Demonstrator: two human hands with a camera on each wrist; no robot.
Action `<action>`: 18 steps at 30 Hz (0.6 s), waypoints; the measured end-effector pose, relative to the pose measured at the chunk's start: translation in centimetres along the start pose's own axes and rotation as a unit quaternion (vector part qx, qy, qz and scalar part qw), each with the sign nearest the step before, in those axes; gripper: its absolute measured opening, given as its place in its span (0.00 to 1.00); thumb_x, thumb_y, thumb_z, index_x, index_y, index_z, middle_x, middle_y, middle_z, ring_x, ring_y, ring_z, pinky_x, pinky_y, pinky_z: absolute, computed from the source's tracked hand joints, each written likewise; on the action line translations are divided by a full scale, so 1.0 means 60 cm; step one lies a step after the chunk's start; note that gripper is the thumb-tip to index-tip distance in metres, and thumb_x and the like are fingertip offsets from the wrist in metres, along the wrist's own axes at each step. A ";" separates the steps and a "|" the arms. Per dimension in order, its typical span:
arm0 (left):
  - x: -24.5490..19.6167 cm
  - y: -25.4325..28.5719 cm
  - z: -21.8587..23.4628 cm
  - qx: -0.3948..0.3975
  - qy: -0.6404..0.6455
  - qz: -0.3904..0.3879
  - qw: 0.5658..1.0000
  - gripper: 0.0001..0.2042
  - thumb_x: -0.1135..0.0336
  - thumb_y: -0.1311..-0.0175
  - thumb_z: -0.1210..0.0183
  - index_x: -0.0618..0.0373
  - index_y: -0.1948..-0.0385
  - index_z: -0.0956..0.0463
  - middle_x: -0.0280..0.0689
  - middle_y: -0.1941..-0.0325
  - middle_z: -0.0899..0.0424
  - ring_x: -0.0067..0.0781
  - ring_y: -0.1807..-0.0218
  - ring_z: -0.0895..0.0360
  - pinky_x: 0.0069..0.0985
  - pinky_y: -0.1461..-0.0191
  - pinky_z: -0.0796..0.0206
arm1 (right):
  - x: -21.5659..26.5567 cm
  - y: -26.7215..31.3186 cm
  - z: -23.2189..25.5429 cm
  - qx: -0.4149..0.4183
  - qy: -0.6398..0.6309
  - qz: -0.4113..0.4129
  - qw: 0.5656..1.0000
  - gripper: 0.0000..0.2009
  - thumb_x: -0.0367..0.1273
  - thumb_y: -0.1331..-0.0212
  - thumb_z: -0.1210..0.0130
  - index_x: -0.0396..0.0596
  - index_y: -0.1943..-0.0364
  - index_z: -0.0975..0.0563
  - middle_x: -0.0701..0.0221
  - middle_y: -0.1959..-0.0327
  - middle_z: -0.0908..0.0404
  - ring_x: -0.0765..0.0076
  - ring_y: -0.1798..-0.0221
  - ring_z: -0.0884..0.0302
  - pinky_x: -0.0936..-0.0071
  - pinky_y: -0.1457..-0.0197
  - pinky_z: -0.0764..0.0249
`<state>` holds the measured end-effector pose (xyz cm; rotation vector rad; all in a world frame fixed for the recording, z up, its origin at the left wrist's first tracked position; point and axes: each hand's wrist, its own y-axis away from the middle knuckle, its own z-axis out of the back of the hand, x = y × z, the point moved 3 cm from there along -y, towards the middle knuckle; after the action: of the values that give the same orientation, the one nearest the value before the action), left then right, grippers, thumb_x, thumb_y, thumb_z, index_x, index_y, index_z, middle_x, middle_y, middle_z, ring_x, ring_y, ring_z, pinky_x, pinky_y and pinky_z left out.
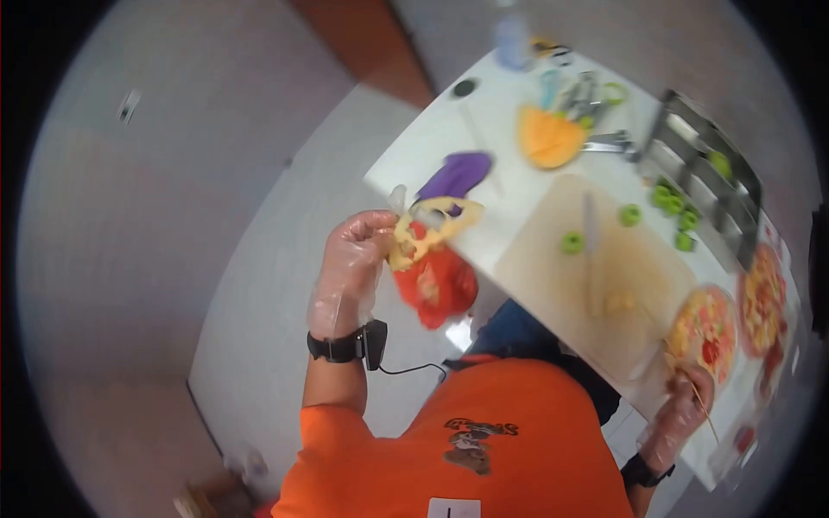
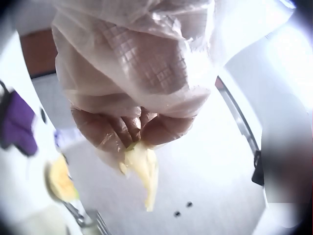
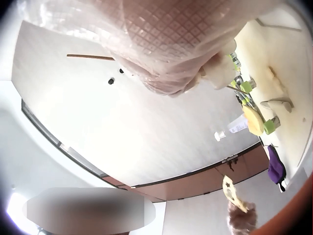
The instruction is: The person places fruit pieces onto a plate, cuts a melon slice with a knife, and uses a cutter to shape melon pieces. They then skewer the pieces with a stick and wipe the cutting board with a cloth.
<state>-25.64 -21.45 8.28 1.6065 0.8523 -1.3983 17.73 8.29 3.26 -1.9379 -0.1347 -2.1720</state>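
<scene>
My left hand [image 1: 352, 259], in a clear plastic glove, pinches a thin pale yellow fruit slice [image 1: 436, 231] with cut-out holes. It is held out left of the table, overlapping a red plastic bag [image 1: 449, 289] in the head view. A star-shaped hole shows in the slice [image 3: 229, 188] in the right wrist view. In the left wrist view, the slice [image 2: 145, 169] hangs from thumb and fingertips. My gloved right hand [image 1: 682, 414], over the table's near right side, grips a thin wooden skewer [image 1: 704, 406]; a pale piece [image 3: 220, 71] shows by its fingers.
A cutting board [image 1: 540, 250] bears a knife [image 1: 591, 224] and green pieces [image 1: 572, 243]. Behind lie a purple cloth-like item [image 1: 458, 177], an orange-fleshed melon piece [image 1: 551, 138] and metal tools. At the right are a compartmented metal tray [image 1: 704, 142] and plates of cut fruit [image 1: 704, 324].
</scene>
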 end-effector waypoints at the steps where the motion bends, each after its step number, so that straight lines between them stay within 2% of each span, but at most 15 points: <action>1: 0.043 0.012 0.053 -0.033 0.032 0.036 0.998 0.13 0.79 0.39 0.42 0.67 0.52 0.19 0.39 0.59 0.14 0.30 0.60 0.16 0.25 0.54 0.23 | -0.011 -0.009 0.011 -0.027 -0.006 -0.013 1.000 0.10 0.18 0.45 0.43 0.41 0.59 0.20 0.68 0.59 0.20 0.73 0.65 0.23 0.78 0.62 0.26; 3: 0.136 0.040 0.133 -0.081 0.069 0.075 0.992 0.14 0.78 0.39 0.41 0.67 0.51 0.19 0.40 0.59 0.14 0.32 0.61 0.15 0.26 0.56 0.22 | -0.028 -0.029 0.015 0.003 -0.012 -0.021 1.000 0.10 0.19 0.44 0.43 0.42 0.58 0.20 0.69 0.58 0.20 0.73 0.64 0.24 0.78 0.61 0.26; 5: 0.252 0.077 0.201 -0.133 0.010 0.185 0.974 0.14 0.74 0.40 0.40 0.68 0.52 0.19 0.40 0.61 0.13 0.33 0.63 0.15 0.28 0.59 0.22 | -0.015 -0.035 -0.006 0.016 -0.009 -0.015 1.000 0.10 0.21 0.41 0.41 0.42 0.56 0.20 0.69 0.57 0.20 0.73 0.62 0.24 0.79 0.60 0.27; 6: 0.338 0.090 0.242 -0.151 0.007 0.219 0.964 0.14 0.74 0.41 0.39 0.69 0.53 0.19 0.41 0.62 0.13 0.33 0.64 0.15 0.29 0.62 0.22 | -0.006 -0.038 -0.015 0.025 -0.008 -0.019 0.999 0.10 0.21 0.41 0.41 0.42 0.56 0.20 0.69 0.57 0.20 0.73 0.62 0.24 0.79 0.60 0.27; 7: 0.374 0.107 0.241 -0.195 -0.015 0.256 0.947 0.14 0.75 0.41 0.40 0.69 0.54 0.18 0.41 0.63 0.13 0.33 0.66 0.15 0.29 0.62 0.21 | 0.001 -0.040 -0.022 0.033 -0.007 -0.013 0.999 0.10 0.21 0.41 0.41 0.42 0.56 0.20 0.69 0.57 0.20 0.73 0.62 0.24 0.79 0.60 0.27; 8: 0.467 0.124 0.287 -0.142 0.004 0.203 0.969 0.12 0.75 0.42 0.38 0.68 0.57 0.17 0.41 0.64 0.13 0.33 0.67 0.15 0.28 0.63 0.22 | 0.004 -0.042 -0.028 0.038 -0.005 -0.007 0.999 0.10 0.21 0.41 0.41 0.42 0.55 0.20 0.69 0.57 0.20 0.74 0.62 0.24 0.79 0.59 0.28; 9: 0.471 0.122 0.267 -0.192 0.011 0.276 0.942 0.09 0.72 0.43 0.34 0.64 0.62 0.16 0.39 0.67 0.14 0.33 0.67 0.15 0.28 0.65 0.24 | 0.003 -0.045 -0.031 0.045 -0.022 0.005 0.999 0.10 0.22 0.41 0.40 0.42 0.55 0.20 0.70 0.57 0.21 0.73 0.62 0.24 0.80 0.59 0.28; 10: 0.509 0.102 0.281 -0.195 0.011 0.275 0.941 0.09 0.72 0.43 0.34 0.64 0.62 0.16 0.39 0.67 0.14 0.33 0.67 0.15 0.28 0.65 0.24 | 0.003 -0.045 -0.035 0.047 -0.023 0.005 0.999 0.10 0.22 0.41 0.40 0.42 0.55 0.20 0.70 0.57 0.21 0.73 0.62 0.24 0.80 0.59 0.28; 11: 0.571 0.071 0.309 -0.114 -0.130 0.231 0.957 0.09 0.70 0.43 0.33 0.63 0.63 0.16 0.38 0.68 0.15 0.32 0.68 0.16 0.29 0.66 0.25 | 0.002 -0.043 -0.036 0.037 -0.015 0.000 0.999 0.10 0.22 0.41 0.40 0.42 0.55 0.20 0.69 0.58 0.21 0.73 0.62 0.24 0.80 0.59 0.28; 12: 0.605 0.049 0.321 -0.028 -0.266 0.183 0.946 0.09 0.68 0.42 0.32 0.62 0.64 0.17 0.37 0.70 0.16 0.31 0.68 0.17 0.30 0.66 0.26 | 0.004 -0.038 -0.036 0.027 -0.004 -0.004 1.000 0.11 0.23 0.41 0.40 0.42 0.54 0.20 0.69 0.58 0.21 0.73 0.61 0.25 0.80 0.59 0.28; 13: 0.589 0.030 0.307 -0.028 -0.265 0.188 0.945 0.09 0.68 0.42 0.32 0.62 0.64 0.17 0.37 0.70 0.16 0.31 0.68 0.17 0.30 0.66 0.26 | 0.001 -0.036 -0.029 0.029 -0.001 -0.007 1.000 0.11 0.23 0.41 0.40 0.42 0.54 0.20 0.69 0.58 0.21 0.73 0.61 0.25 0.80 0.59 0.28; 15: 0.586 -0.006 0.284 -0.105 -0.142 0.343 0.923 0.09 0.66 0.41 0.32 0.61 0.67 0.18 0.36 0.72 0.17 0.31 0.70 0.19 0.31 0.67 0.28 | -0.001 -0.035 -0.023 0.080 0.038 0.004 0.996 0.09 0.26 0.32 0.44 0.42 0.51 0.21 0.71 0.56 0.21 0.76 0.59 0.27 0.79 0.52 0.30; 16: 0.594 -0.014 0.278 -0.101 -0.139 0.343 0.923 0.09 0.66 0.41 0.32 0.61 0.67 0.18 0.36 0.72 0.17 0.31 0.70 0.19 0.31 0.67 0.28 | -0.001 -0.034 -0.023 0.078 0.041 0.006 0.996 0.09 0.26 0.32 0.44 0.42 0.51 0.21 0.71 0.56 0.21 0.76 0.59 0.27 0.79 0.52 0.30; 18: 0.606 -0.037 0.266 -0.105 -0.193 0.385 0.896 0.06 0.71 0.43 0.33 0.60 0.68 0.20 0.32 0.75 0.22 0.24 0.76 0.22 0.27 0.73 0.30 | 0.000 -0.032 -0.025 0.053 0.056 0.013 0.997 0.09 0.27 0.31 0.44 0.42 0.50 0.21 0.71 0.56 0.21 0.76 0.59 0.27 0.79 0.52 0.30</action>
<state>-28.94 -35.74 -28.66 1.2236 0.0811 -0.9469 15.85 9.84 3.24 -1.7467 -0.2000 -2.2033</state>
